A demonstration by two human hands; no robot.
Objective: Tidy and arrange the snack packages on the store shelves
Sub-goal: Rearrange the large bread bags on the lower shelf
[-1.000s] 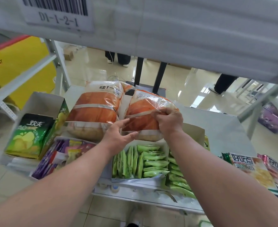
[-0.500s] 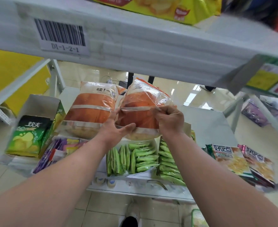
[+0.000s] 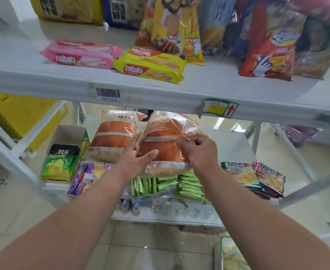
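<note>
Fingers of the right hand [image 3: 198, 151] curl and pinch the clear wrapper at the upper right of an orange bread bag [image 3: 166, 147], close to the pale band that crosses it. Straight fingers of the left hand [image 3: 135, 158] spread flat against the bag's left side, the thumb lying across its front; this hand presses and does not grip. The bag stands tilted on the lower shelf [image 3: 232, 145], its top leaning left, held between the two hands. Just beside it on the left stands a second orange bread bag [image 3: 115, 137], upright, with dark print on its pale top.

Below the held bag, green sachets [image 3: 166, 184] are packed in rows at the shelf's front. Left of them lies a tray of purple packets [image 3: 86, 176], and further left an open carton shows a green chip bag [image 3: 60, 162] at its face. To the right of the right wrist, two flat snack packs [image 3: 257, 176] lie overlapping near the shelf's edge.

Above, the upper shelf [image 3: 43, 78] carries a barcode label [image 3: 108, 93] and a green-bordered tag with a red arrow [image 3: 219, 108] on its front lip. On it lie a pink Nabati pack [image 3: 82, 54] and a yellow Nabati pack [image 3: 150, 65], touching, with tall chip bags [image 3: 267, 39] standing behind and to the right.
</note>
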